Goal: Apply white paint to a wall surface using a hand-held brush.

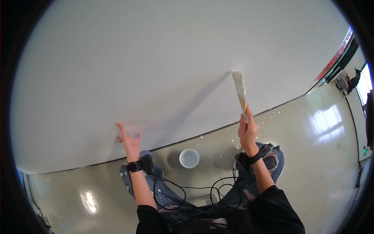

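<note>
My right hand (pixel 248 132) is closed round the handle of a paintbrush (pixel 240 87) with pale, white-coated bristles. The bristle tip meets the white wall (pixel 163 58), and a long shadow runs from it down to the left. My left hand (pixel 130 142) holds nothing; its fingers are apart, with the fingertips at the lower part of the wall. Between my knees, on the floor, stands a round white tub (pixel 189 158) with pale contents that I cannot make out.
White drops dot the glossy floor (pixel 311 156) along the wall's base. Black cables (pixel 198 187) loop across my lap between the two wrist straps. At the far right a person (pixel 353 80) in dark clothes sits near a bright window (pixel 364 84).
</note>
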Demonstrator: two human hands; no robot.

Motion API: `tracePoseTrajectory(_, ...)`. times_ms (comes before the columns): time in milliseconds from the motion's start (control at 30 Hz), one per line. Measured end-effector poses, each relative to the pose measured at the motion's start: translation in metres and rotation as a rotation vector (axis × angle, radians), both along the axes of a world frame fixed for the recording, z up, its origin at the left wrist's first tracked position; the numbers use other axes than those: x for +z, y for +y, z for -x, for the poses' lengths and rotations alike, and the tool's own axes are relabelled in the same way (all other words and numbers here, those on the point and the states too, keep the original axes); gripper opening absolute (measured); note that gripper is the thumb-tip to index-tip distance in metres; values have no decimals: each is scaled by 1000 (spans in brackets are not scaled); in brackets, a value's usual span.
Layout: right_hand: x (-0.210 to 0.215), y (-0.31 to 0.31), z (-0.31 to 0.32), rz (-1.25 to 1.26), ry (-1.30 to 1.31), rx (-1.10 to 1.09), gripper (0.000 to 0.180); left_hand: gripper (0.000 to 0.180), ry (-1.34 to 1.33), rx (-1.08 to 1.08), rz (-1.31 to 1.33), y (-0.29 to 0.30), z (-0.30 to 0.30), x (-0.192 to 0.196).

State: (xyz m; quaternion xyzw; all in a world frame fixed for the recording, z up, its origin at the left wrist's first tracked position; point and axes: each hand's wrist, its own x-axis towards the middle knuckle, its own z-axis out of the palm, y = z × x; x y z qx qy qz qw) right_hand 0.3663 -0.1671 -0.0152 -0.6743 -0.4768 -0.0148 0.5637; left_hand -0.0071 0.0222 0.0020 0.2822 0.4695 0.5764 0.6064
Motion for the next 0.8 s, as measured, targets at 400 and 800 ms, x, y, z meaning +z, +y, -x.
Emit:
tracePoseTrajectory(400, -13, 3, 2, 156, 272, 52, 48, 137, 36, 16, 20, -2, -1, 2)
tracePoseTrajectory(800, -50, -10, 9, 303, 112, 54, 45, 138, 45, 46, 33, -1, 1, -1)
